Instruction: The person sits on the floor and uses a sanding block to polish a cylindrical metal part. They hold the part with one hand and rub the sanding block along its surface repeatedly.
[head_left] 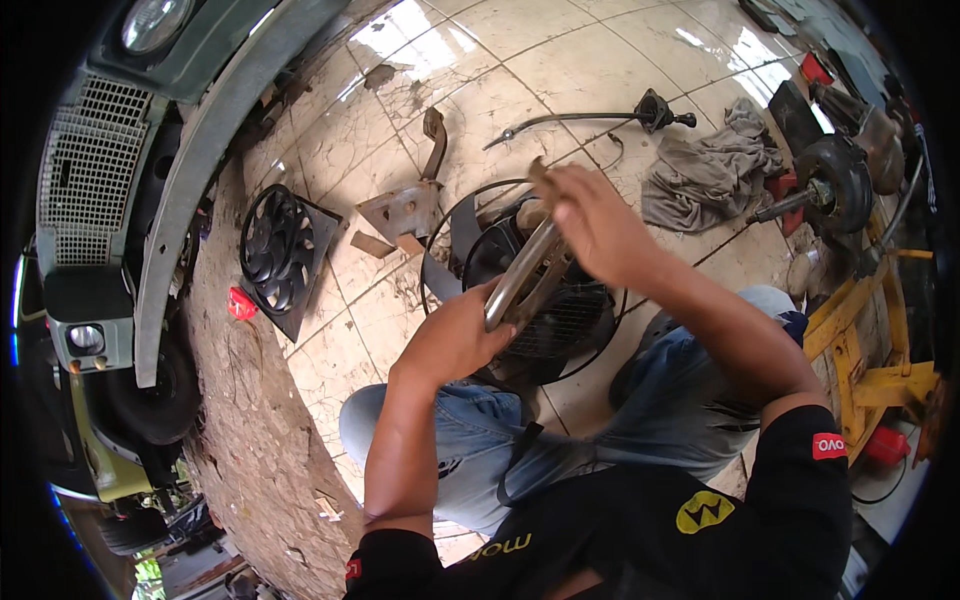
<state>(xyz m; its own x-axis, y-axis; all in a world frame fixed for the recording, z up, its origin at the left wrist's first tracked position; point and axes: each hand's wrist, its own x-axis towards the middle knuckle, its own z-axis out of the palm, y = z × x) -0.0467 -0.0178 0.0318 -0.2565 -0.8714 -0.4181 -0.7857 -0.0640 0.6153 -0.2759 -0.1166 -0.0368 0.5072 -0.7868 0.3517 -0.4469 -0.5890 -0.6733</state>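
Over the floor in front of my knees, a long, narrow metal piece [524, 272] slants up to the right, with a shiny rounded side. My left hand [450, 335] is closed around its lower end, thumb on the near side. At the upper end, the fingers of my right hand [597, 222] are curled over it. Something small and brown [541, 178] sticks out past those fingers; whether it belongs to the metal piece I cannot tell. Below the hands lies a black fan with a wire grille [560, 325], partly hidden by the metal piece and my arms.
Left on the tiles are another black fan [275, 250], a red object [241, 303] and a pedal on a rusty bracket [402, 212]. Farther off lie a black cable [575, 117] and a grey rag [708, 170]. A yellow stand [868, 372] stands right; a vehicle bumper [185, 190] borders the left.
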